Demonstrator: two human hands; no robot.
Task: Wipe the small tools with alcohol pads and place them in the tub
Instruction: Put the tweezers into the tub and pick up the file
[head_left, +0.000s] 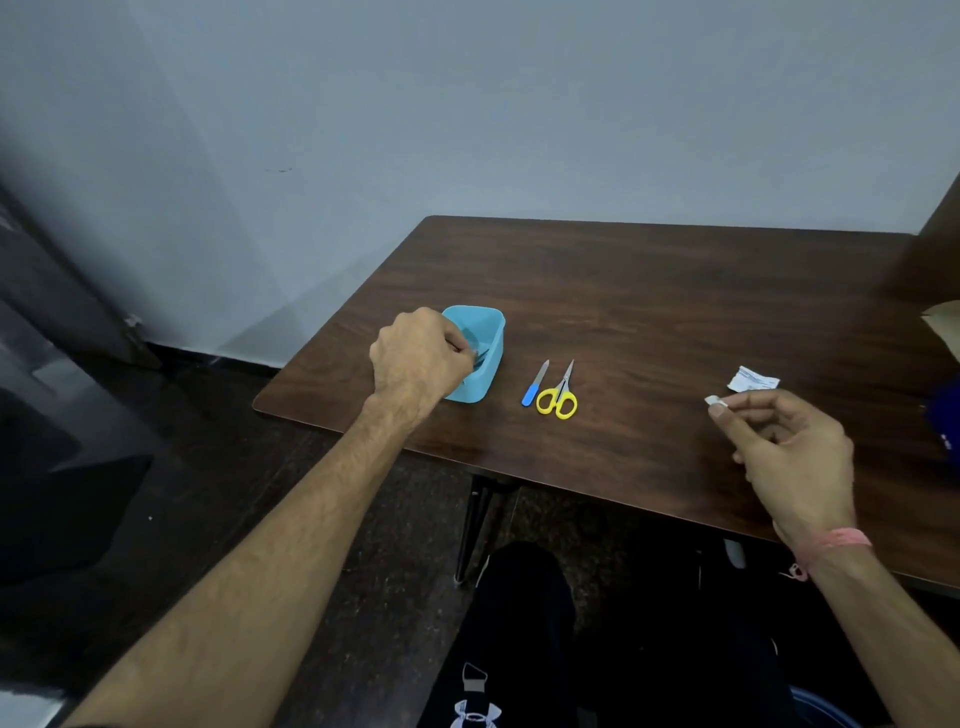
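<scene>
Light blue plastic tub, small scissors with yellow plastic handles and silver blades, silver nail file with blue handle, white folded pad, white torn wrapper with faint print, dark brown wood-grain table, pink thread wristband, pale grey-blue wall

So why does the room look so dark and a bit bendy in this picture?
Head view: the light is dim, so the floor and lower left corner go nearly black; the wide lens bends the table edges and stretches both arms; the left hand at the blue tub looks slightly smeared; the scissors stay sharp; no strong glare.
</scene>
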